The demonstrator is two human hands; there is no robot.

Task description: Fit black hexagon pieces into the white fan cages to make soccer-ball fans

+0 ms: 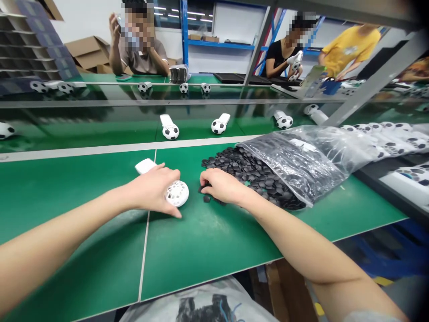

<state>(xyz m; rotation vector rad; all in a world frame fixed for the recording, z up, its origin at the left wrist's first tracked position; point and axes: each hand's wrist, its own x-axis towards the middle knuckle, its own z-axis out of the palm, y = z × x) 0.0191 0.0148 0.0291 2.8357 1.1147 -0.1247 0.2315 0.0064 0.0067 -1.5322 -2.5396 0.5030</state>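
My left hand (152,188) curves over a white plastic piece with a round, hole-patterned head (177,193), its thumb stretched out below the head. The piece's flat white handle (145,166) sticks out behind the fingers. My right hand (223,185) has its fingertips bent together at the near left edge of a heap of small black pentagon-shaped pieces (250,165). What lies between those fingertips is mostly hidden, though black shows beneath them. One loose black pentagon (207,199) rests on the green table just below that hand.
A clear plastic bag (301,156) lies open, black pieces spilling out. Beyond a pale rail, finished-looking football-headed pieces (170,129) sit on a green conveyor (124,127). White pieces fill a dark tray (382,174) at right. A slanted metal post (365,85) stands there. Several people work opposite.
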